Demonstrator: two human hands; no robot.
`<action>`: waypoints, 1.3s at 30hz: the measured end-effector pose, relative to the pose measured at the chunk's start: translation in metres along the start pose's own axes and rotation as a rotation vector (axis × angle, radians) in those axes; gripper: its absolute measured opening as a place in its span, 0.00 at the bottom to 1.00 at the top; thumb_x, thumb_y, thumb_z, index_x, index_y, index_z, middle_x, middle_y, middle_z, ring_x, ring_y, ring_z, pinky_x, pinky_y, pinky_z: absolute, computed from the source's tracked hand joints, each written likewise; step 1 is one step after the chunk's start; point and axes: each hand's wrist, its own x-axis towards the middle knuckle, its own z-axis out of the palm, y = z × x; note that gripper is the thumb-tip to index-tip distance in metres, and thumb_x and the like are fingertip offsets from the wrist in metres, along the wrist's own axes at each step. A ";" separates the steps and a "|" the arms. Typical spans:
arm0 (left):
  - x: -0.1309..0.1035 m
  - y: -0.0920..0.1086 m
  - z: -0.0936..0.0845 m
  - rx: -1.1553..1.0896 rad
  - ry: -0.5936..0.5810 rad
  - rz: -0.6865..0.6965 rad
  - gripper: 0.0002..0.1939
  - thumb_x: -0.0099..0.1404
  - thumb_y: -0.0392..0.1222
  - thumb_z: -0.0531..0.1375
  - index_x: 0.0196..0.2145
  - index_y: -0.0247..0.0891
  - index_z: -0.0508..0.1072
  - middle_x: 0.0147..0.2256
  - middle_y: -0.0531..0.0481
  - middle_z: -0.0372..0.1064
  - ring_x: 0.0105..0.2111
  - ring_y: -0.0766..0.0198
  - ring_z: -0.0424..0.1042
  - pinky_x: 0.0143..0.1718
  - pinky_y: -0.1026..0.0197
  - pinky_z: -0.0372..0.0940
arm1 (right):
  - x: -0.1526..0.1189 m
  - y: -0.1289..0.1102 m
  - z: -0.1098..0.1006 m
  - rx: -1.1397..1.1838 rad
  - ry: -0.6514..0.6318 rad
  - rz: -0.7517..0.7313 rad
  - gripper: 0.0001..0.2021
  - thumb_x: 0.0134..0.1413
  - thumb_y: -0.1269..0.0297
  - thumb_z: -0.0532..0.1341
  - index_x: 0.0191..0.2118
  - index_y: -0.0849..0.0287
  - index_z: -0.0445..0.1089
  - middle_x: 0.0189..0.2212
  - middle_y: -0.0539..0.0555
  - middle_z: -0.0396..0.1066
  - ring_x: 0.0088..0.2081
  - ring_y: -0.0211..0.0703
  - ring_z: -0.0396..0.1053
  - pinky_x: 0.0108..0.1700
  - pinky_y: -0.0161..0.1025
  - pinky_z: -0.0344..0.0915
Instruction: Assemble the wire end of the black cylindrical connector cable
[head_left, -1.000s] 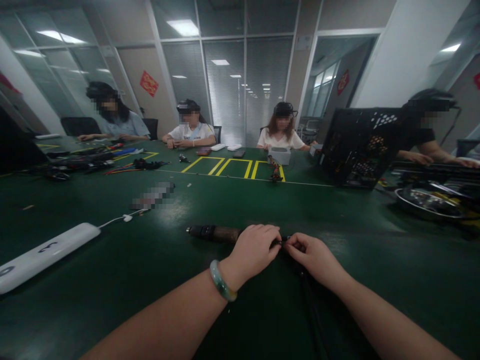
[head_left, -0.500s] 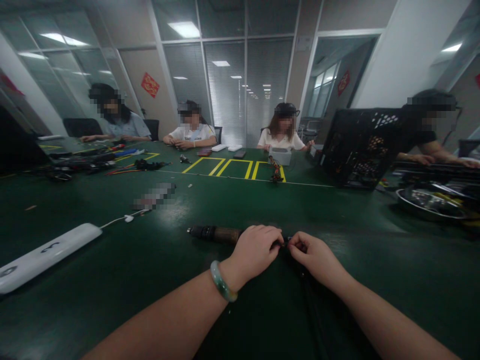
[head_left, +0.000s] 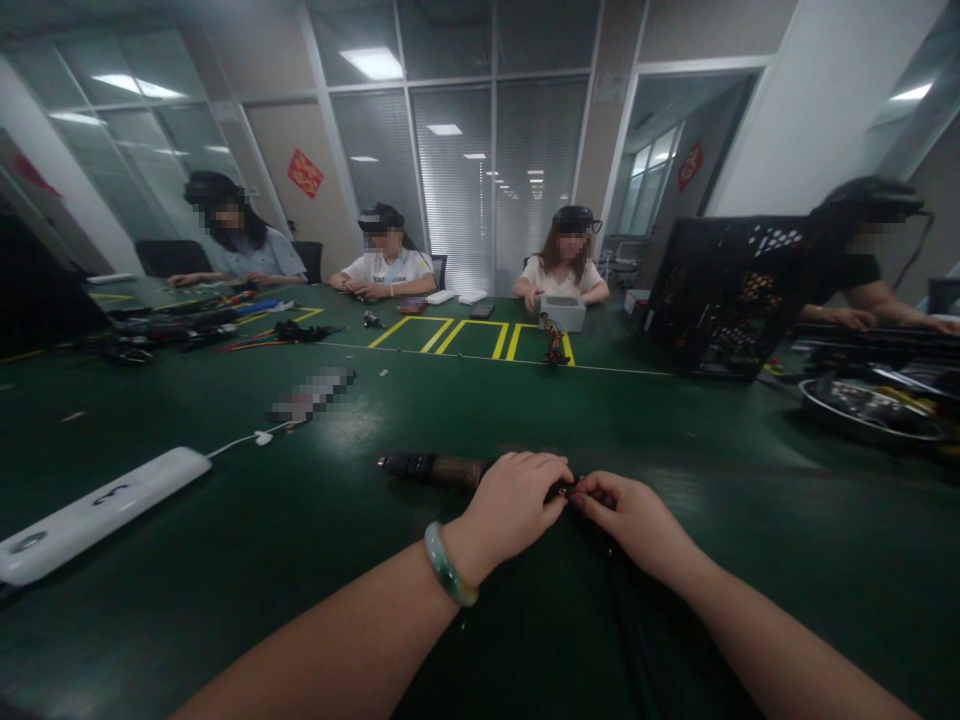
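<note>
the left hand (head_left: 516, 508) curls around the right part of a dark tool (head_left: 456, 472) lying on the near middle of the green table (head_left: 315, 570). the right hand (head_left: 634, 515), fingertips pinched narrow, meets it; what they grip is too small to tell.

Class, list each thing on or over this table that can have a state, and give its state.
Left hand: curled over the dark tool's end; grip hidden.
Right hand: thumb and finger pinched together; anything held too small to tell.
Dark tool: lying on its side.
White oblong unit: lying flat, white cord at one end.
Black case: upright.
Metal bowl: upright, holding things.
</note>
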 end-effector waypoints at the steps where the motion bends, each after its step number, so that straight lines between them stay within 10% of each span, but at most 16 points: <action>1: 0.000 0.000 0.001 0.003 0.005 -0.009 0.09 0.64 0.38 0.60 0.43 0.40 0.70 0.50 0.50 0.68 0.49 0.58 0.67 0.51 0.52 0.61 | 0.000 0.000 0.000 0.000 -0.002 0.002 0.08 0.59 0.59 0.58 0.36 0.54 0.73 0.32 0.47 0.75 0.33 0.41 0.71 0.33 0.34 0.61; 39: -0.001 0.006 -0.002 0.079 0.001 -0.022 0.02 0.64 0.36 0.60 0.36 0.39 0.70 0.36 0.52 0.70 0.39 0.59 0.66 0.40 0.55 0.60 | -0.001 -0.006 -0.002 0.077 0.031 -0.049 0.09 0.57 0.59 0.59 0.34 0.56 0.74 0.33 0.49 0.75 0.37 0.43 0.72 0.38 0.35 0.63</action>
